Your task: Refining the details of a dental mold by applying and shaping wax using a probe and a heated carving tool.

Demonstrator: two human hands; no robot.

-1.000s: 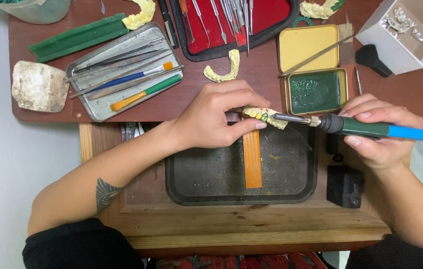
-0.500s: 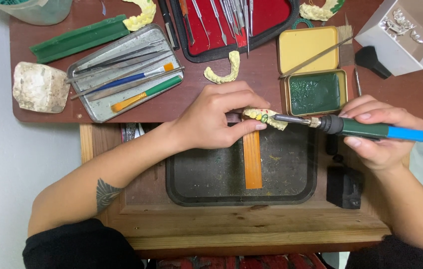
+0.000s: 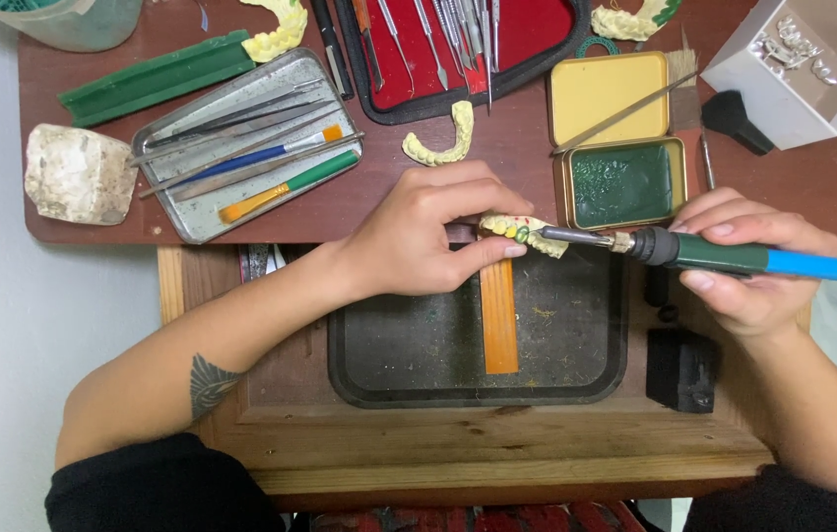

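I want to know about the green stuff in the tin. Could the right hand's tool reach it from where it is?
Probably yes. The right hand holds the electric tool just below the open tin of green wax. Nothing lies between them, though a thin metal rod rests across the lid above.

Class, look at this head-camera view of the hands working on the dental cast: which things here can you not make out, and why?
1. Dental cast, head view: its near side is covered by the left hand.
2. Heated tool: its tail is cut off by the right edge, its grip partly wrapped by the right hand.
3. White box: the small shiny pieces inside are too small to identify.
4. Red instrument case: cut off by the top edge.
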